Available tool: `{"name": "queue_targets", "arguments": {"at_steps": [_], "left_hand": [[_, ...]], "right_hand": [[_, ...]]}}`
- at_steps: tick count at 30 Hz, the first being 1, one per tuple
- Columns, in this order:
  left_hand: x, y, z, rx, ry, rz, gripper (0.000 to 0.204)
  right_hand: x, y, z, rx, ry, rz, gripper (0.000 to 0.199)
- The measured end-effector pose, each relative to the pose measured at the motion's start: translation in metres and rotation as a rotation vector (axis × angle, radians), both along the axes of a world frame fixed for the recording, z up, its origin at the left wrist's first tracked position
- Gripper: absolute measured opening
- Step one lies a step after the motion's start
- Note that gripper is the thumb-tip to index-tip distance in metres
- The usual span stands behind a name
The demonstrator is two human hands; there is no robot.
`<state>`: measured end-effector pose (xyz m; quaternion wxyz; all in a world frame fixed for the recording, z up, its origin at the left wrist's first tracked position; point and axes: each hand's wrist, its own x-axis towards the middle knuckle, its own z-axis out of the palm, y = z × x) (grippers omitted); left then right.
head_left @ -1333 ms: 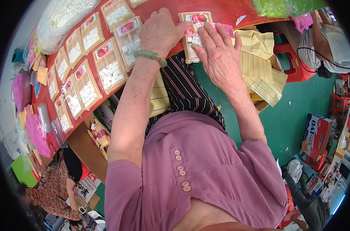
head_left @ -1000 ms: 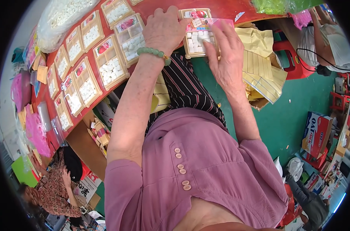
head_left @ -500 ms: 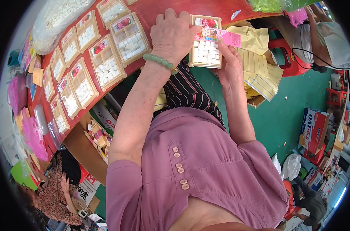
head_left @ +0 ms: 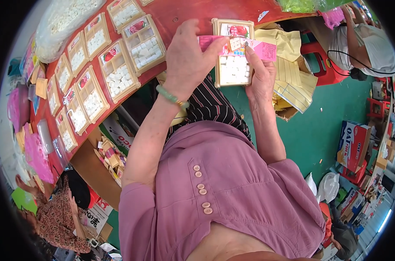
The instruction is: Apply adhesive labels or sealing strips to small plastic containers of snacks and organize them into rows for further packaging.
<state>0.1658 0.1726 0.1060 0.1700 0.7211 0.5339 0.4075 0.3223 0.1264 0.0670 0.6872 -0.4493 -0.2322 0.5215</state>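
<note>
A beige tray (head_left: 233,71) filled with small white cubes hangs over the edge of the red table (head_left: 180,17). A pink printed paper strip (head_left: 260,48) lies across its upper part. My left hand (head_left: 186,58), with a green bead bracelet on the wrist, pinches the strip's left end with its thumb. My right hand (head_left: 260,80) grips the tray's right side, its thumb pressing on the strip.
Several filled beige trays (head_left: 117,71) lie in rows on the table beside a clear bag of white cubes (head_left: 62,19). Yellow papers (head_left: 293,78) fill a box at right. Another person (head_left: 363,39) sits at far right, one more (head_left: 58,217) at lower left. Cartons (head_left: 352,143) stand on the green floor.
The tray was lifted off the table toward me. My right hand moved from on top of it to its right side, and the pink strip now lies stretched across between both hands.
</note>
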Motion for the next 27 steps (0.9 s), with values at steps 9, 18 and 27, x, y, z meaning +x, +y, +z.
{"name": "queue_targets", "arguments": {"at_steps": [9,18,27], "left_hand": [[-0.016,-0.025,0.002,-0.749,-0.785,-0.391,0.03],[-0.014,-0.042,-0.016,-0.808,-1.097,-0.413,0.025],[-0.011,-0.052,-0.017,-0.718,-1.133,-0.378,0.026]], "right_hand": [[0.008,-0.027,0.015,0.043,0.016,0.148,0.017],[0.0,-0.032,0.019,0.002,-0.183,0.077,0.048],[-0.008,-0.038,0.012,0.226,-1.304,-0.407,0.052]]}}
